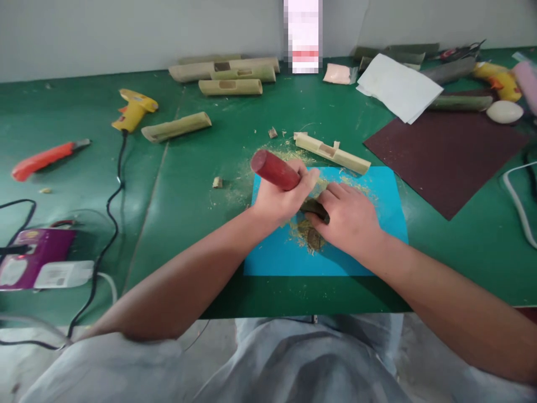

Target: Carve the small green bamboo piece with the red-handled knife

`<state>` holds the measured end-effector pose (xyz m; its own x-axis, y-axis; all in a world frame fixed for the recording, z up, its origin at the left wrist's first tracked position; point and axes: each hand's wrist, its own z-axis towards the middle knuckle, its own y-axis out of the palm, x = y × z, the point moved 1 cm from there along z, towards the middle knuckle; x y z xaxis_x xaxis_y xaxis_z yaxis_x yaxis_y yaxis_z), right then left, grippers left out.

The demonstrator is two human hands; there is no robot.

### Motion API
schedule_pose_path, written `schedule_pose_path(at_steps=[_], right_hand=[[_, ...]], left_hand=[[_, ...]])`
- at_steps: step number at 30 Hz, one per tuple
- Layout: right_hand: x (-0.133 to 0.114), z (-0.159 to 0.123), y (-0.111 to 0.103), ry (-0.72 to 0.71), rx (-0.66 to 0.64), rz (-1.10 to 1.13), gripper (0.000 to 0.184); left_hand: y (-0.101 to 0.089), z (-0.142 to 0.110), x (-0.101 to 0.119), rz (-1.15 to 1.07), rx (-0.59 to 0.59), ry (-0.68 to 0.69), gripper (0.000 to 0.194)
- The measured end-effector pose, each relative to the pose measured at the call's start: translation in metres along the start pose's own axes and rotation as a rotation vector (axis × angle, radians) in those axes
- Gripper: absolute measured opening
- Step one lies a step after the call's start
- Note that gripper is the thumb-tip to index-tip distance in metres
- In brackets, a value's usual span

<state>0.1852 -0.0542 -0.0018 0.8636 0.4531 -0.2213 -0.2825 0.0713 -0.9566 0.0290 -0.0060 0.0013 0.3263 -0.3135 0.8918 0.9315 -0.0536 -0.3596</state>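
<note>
The left hand (274, 200), forearm angled toward two o'clock, wraps its grip round a red handle (274, 169); at its three o'clock, the right hand (352, 215) clamps a bamboo piece (318, 209) over a blue mat (271, 260). Toward eight o'clock, a white box (81, 275) bears a blurred label (59, 274).

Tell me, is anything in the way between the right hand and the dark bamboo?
Nothing that I can see: the right hand holds the dark bamboo directly. The left hand, around the red handle, is close to the bamboo's other end, not between them. Shavings lie about on the blue sheet.
</note>
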Motion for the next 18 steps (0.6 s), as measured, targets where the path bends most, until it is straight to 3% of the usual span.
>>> schedule_pose_path(at_steps=[8,14,18], right_hand=[[-0.0021,-0.0003,-0.0014,-0.007,0.009,-0.021,0.019],[-0.0035,0.0001,-0.0016,-0.003,-0.009,-0.016,0.019],[-0.0034,0.0002,-0.0011,-0.007,0.002,-0.008,0.019]], left_hand=[[0.0018,0.0011,0.0006,-0.017,0.046,-0.057,0.03],[0.0031,0.0031,-0.0006,-0.04,0.046,0.029,0.019],[0.002,0.0003,0.0039,-0.075,0.13,0.002,0.027]])
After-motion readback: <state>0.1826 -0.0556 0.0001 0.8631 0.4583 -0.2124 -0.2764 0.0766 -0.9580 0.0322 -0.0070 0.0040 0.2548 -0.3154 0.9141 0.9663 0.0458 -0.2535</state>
